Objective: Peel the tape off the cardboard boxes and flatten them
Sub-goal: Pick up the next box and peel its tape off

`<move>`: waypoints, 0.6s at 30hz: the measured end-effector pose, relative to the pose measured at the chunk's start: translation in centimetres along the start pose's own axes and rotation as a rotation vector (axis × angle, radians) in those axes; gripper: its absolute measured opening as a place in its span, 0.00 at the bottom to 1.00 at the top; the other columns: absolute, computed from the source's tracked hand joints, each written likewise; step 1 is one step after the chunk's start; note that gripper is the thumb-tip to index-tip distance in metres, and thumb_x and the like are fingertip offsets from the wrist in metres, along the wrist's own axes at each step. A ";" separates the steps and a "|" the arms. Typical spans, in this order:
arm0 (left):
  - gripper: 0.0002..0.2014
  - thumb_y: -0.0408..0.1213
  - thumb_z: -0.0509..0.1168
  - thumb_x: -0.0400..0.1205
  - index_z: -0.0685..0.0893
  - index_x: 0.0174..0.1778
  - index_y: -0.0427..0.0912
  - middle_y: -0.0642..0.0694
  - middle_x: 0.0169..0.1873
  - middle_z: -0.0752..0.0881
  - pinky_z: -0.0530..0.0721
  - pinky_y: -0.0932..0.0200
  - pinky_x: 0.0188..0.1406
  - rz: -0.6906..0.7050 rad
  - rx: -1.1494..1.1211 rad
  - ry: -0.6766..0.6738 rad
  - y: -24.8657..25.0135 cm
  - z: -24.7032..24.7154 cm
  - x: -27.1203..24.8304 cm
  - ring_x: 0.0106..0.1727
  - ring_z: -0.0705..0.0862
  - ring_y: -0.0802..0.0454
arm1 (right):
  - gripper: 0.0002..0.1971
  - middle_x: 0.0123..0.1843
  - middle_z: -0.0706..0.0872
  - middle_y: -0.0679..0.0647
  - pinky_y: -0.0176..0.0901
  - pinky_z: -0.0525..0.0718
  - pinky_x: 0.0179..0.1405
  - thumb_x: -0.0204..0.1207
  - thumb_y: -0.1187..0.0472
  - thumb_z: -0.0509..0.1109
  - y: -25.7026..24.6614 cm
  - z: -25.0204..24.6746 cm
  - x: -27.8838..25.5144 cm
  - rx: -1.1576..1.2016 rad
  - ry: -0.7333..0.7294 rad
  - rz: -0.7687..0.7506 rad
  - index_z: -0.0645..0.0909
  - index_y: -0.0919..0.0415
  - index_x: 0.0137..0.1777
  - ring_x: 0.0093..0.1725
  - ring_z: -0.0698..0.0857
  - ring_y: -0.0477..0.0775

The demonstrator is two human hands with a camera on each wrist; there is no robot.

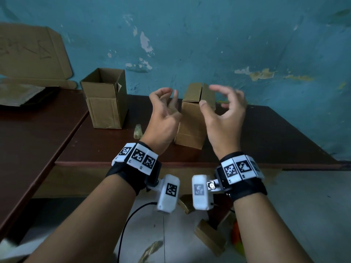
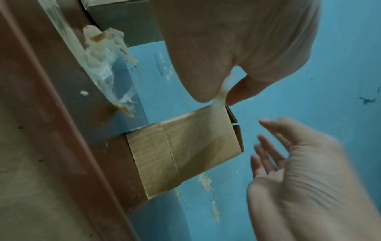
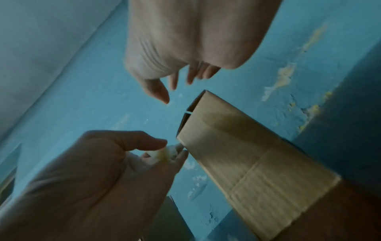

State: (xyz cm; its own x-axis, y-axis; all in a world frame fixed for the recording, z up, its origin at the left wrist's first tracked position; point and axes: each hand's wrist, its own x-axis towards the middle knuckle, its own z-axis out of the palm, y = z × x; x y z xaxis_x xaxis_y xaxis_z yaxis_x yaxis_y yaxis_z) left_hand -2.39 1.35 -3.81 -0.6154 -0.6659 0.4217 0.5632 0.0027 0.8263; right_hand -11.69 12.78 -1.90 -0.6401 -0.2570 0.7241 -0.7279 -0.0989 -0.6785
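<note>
1. both forearms fill the foreground; past them the left hand (image 1: 164, 112) pinches a small scrap of peeled tape (image 3: 164, 153) between thumb and fingertips, while the right hand (image 1: 224, 111) hangs slack-fingered and grasps nothing.
2. brown table (image 1: 266, 133) carries the work: the open box (image 1: 105, 97) at the back left stands upright, top flaps apart, not yet flattened.
3. closed box (image 1: 193, 114) stands between the two hands, just beyond them; its top flaps show a bare seam, so its tape looks mostly off. flattening is left.
4. crumpled tape (image 1: 138, 131) lies on the table near the left wrist.
</note>
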 end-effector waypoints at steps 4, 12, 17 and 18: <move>0.30 0.08 0.58 0.83 0.60 0.71 0.42 0.34 0.84 0.65 0.78 0.42 0.83 0.000 -0.117 -0.053 0.5 -0.2 0.1 0.83 0.77 0.49 | 0.13 0.54 0.93 0.52 0.38 0.87 0.51 0.78 0.75 0.78 -1.1 0.3 0.2 0.111 -0.344 -0.060 0.95 0.61 0.59 0.50 0.91 0.45; 0.27 0.14 0.61 0.88 0.61 0.81 0.34 0.33 0.82 0.73 0.85 0.37 0.75 -0.041 -0.164 -0.030 1.8 -1.2 -0.2 0.78 0.83 0.41 | 0.19 0.56 0.95 0.50 0.38 0.89 0.55 0.80 0.75 0.78 -1.3 1.5 -0.3 0.175 -0.476 0.034 0.92 0.56 0.66 0.52 0.93 0.46; 0.23 0.27 0.69 0.89 0.70 0.77 0.33 0.33 0.76 0.83 0.89 0.42 0.70 -0.110 -0.048 0.011 2.7 -1.4 -0.4 0.73 0.88 0.37 | 0.15 0.49 0.94 0.49 0.43 0.92 0.55 0.79 0.73 0.81 -1.2 2.6 -0.4 0.174 -0.451 0.069 0.91 0.54 0.60 0.48 0.91 0.44; 0.21 0.31 0.70 0.89 0.72 0.76 0.34 0.36 0.73 0.87 0.90 0.44 0.68 -0.129 -0.013 0.021 3.1 -1.6 -0.5 0.70 0.89 0.38 | 0.12 0.49 0.93 0.49 0.39 0.90 0.52 0.80 0.70 0.81 -1.2 3.0 -0.5 0.150 -0.453 0.075 0.92 0.57 0.61 0.45 0.89 0.41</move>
State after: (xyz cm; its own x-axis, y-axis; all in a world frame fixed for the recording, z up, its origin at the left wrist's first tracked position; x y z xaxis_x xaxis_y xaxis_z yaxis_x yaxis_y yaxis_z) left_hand 0.51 0.44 -2.09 -0.6720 -0.6753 0.3040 0.4872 -0.0940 0.8682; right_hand -9.74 10.15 -1.81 -0.4938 -0.6583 0.5681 -0.6186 -0.1932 -0.7616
